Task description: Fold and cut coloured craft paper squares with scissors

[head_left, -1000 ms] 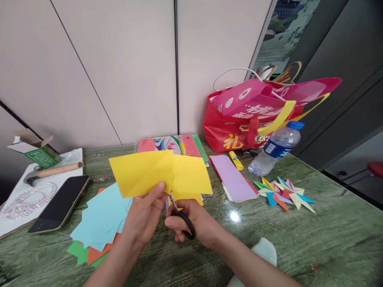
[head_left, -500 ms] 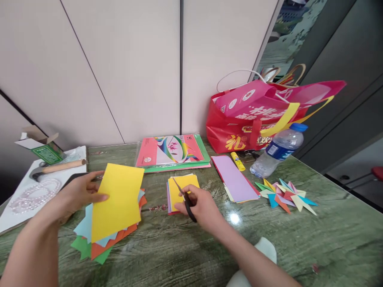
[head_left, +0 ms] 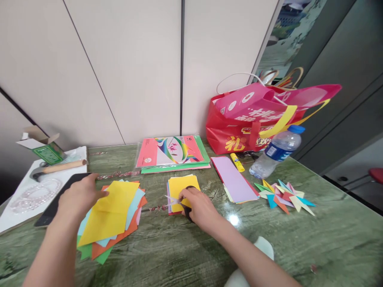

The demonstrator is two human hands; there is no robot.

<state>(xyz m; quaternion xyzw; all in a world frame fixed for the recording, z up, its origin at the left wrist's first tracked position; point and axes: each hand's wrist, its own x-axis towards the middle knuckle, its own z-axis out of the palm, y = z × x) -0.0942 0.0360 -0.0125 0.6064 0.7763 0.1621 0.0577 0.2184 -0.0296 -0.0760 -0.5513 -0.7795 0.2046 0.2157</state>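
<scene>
My left hand point(head_left: 79, 195) is at the upper left edge of a yellow paper sheet point(head_left: 112, 213), thumb and fingers apart. That sheet lies flat at an angle on a fanned pile of light blue, orange and green paper point(head_left: 131, 229). In my right hand point(head_left: 199, 205) is a pair of scissors point(head_left: 188, 213) with dark handles, its slightly parted blades pointing left. Under the scissors sits a neat stack of smaller paper pieces point(head_left: 182, 183), yellow on top.
Behind lie a pink packet of coloured paper point(head_left: 172, 149), a glue stick point(head_left: 237, 162) and purple strips point(head_left: 233, 179). At right are folded paper stars point(head_left: 285, 195), a bottle point(head_left: 277, 151) and a red bag point(head_left: 230, 131). A black tablet point(head_left: 55, 205) and hammer point(head_left: 64, 166) are left.
The yellow sheet has come down from my left hand onto the pile, and that hand has let go. The scissors have swung so the blades point left, and their blades have parted.
</scene>
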